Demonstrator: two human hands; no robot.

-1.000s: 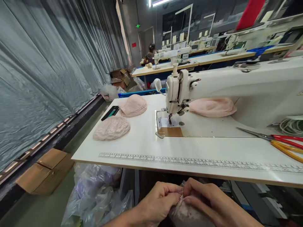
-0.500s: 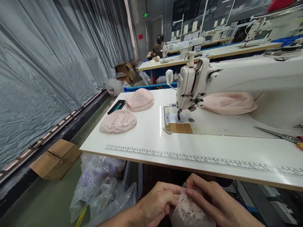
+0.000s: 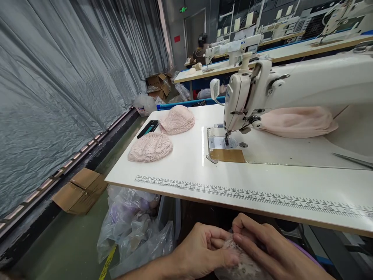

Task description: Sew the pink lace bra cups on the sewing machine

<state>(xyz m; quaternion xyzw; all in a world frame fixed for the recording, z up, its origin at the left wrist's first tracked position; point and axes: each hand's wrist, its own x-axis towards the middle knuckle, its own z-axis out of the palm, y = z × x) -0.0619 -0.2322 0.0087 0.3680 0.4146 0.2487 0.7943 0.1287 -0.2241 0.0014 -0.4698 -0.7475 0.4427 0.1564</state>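
Note:
Below the front edge of the white table, my left hand and my right hand are closed together on a small pink lace piece in my lap. Thumb and fingers of both pinch its top edge. On the table lie two pink lace caps, one nearer and one farther. A larger pink fabric piece rests under the arm of the white sewing machine.
A black phone-like object lies beside the caps. Scissor blades show at the right edge. Plastic bags and a cardboard box sit on the floor to the left, by a plastic curtain. Another person sits at a far table.
The view has shifted left and down, so the table and machine sit further right in frame. My hands stay closed on the lace piece, fingers slightly reworked along its edge.

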